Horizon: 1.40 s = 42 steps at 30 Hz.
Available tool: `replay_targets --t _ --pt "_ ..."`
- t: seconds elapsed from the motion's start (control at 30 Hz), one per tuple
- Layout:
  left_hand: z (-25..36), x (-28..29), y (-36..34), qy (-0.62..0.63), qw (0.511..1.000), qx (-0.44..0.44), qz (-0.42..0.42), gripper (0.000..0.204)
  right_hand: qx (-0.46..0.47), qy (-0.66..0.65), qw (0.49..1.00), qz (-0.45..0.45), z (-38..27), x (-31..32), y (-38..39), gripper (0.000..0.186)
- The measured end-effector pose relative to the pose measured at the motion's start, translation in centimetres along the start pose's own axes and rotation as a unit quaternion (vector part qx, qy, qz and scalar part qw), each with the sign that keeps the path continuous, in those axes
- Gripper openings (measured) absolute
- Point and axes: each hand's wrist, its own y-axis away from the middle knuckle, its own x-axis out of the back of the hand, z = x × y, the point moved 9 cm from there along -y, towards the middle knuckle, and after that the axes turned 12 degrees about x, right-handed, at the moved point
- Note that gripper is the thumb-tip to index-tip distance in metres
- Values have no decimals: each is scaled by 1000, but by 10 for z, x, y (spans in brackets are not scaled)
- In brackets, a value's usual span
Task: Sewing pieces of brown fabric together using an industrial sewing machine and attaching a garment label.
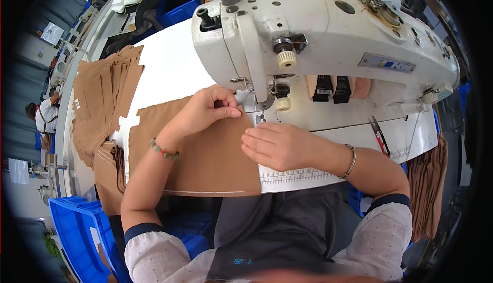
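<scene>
A flat piece of brown fabric (205, 154) lies on the white sewing table, its upper right corner close to the needle area of a white sewing machine (318, 31). My left hand (213, 109) rests over that corner, thumb and forefinger pinched on the fabric's edge just left of the presser foot (263, 103). Just right of the same edge is my right hand (277, 144), its fingers drawn together and bent. A small dark and light bit (260, 118) shows by its fingertips; what these fingers hold, if anything, is hidden.
Stacked brown fabric pieces (105, 90) lie at the left. Red-and-black thread snips (380, 137) lie at the right, near a ruler strip (303, 175) on the front edge. Labels (323, 89) sit under the machine arm. More brown pieces (427, 190) hang at right; a blue bin (84, 231) stands lower left.
</scene>
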Motion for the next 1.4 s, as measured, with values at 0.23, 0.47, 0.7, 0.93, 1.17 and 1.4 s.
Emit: replay_targets --t 0.23,0.47,0.7,0.93,1.17,1.4 --pt "17 -23 -15 114 987 -63 -91 13 -16 37 998 -37 0 4 4 23" --pt "3 -19 -12 155 985 -63 -45 11 3 100 993 57 7 17 1 20" --pt "14 -19 -4 -72 987 -98 107 15 -80 -32 996 13 11 -5 8 13" --pt "13 -13 -4 -38 992 -58 109 15 -82 -14 997 2 11 0 9 14" --pt "16 -11 -3 -36 990 -58 123 17 -73 -19 997 -13 9 -5 11 17" --pt "19 -11 -12 -42 992 -43 110 18 -65 -20 998 -15 9 -5 12 16"
